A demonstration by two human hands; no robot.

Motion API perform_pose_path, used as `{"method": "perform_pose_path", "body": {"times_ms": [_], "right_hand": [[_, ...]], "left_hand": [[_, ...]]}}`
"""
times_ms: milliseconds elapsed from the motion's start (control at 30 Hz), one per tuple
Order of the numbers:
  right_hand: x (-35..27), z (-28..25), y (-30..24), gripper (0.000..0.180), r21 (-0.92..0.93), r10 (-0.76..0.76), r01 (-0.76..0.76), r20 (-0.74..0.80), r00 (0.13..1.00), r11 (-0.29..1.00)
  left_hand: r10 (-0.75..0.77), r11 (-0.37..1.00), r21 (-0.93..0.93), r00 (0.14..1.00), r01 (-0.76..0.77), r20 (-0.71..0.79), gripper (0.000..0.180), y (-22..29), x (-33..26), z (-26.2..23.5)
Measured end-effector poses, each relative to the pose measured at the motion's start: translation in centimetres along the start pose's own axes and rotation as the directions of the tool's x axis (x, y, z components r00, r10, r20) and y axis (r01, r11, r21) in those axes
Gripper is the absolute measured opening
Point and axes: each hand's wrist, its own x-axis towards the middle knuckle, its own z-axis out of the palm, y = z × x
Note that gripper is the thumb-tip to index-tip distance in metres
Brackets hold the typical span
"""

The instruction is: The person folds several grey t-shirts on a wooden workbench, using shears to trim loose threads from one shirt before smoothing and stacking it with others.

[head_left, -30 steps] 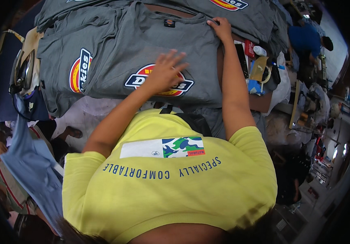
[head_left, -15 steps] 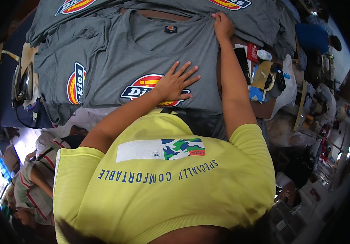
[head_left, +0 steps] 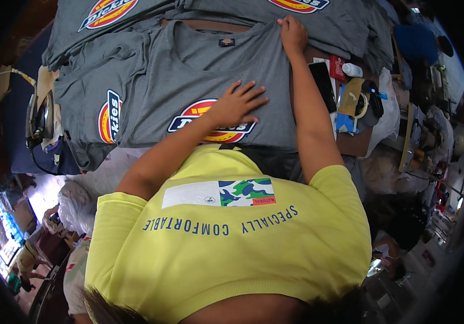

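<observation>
A: Where's the grey shirt (head_left: 205, 83)?
B: Upper middle of the frame, spread front up on the surface (head_left: 360, 144), neckline toward the top edge. Looks laid that way so the front can be worked at from the hem side.

A: Hands?
B: Left hand (head_left: 235, 109) flat on the chest, fingers spread wide, covering part of the printed emblem (head_left: 191, 112). Palm grips nothing. My read: wide contact spreads the pressure and smooths the cloth without bunching.

A: Right hand (head_left: 294, 36)?
B: Reaches to the shoulder edge, upper right of centre. Fingers narrow, drawn in at the seam. Can't tell if fabric is pinched or only touched. Probably anchors that corner so the left has something to push against.

A: Why is the small stuff off to the side?
B: Phone (head_left: 323, 86), red box (head_left: 337, 68), white bottle (head_left: 352, 70) and tape roll (head_left: 362, 106) sit right of the forearm, likely to spare the cloth area yet be reachable.

A: Left of frame?
B: What looks like an iron (head_left: 39, 117), beside a second grey shirt (head_left: 99, 81). Presumably parked apart from the fabric.
</observation>
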Motion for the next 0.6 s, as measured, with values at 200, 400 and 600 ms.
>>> {"method": "perform_pose_path", "body": {"times_ms": [200, 400, 600], "right_hand": [[0.0, -5.4, -0.6, 0.027, 0.307, 0.205, -0.279, 0.250, 0.946, 0.910], [-0.7, -12.7, -5.5, 0.024, 0.619, 0.160, -0.238, 0.180, 0.971, 0.749], [-3.0, -23.4, -7.4, 0.020, 0.627, 0.194, -0.200, 0.079, 0.978, 0.753]], "left_hand": [[-0.598, 0.533, -0.008, 0.370, 0.846, -0.711, 0.049, -12.8, -3.3, -8.6], [-0.748, 0.657, -0.177, 0.605, 0.733, -0.272, 0.046, -16.5, -6.5, -13.2], [-0.329, -0.513, -0.854, 0.901, 0.081, 0.283, 0.047, -8.0, -9.7, -16.7]]}}
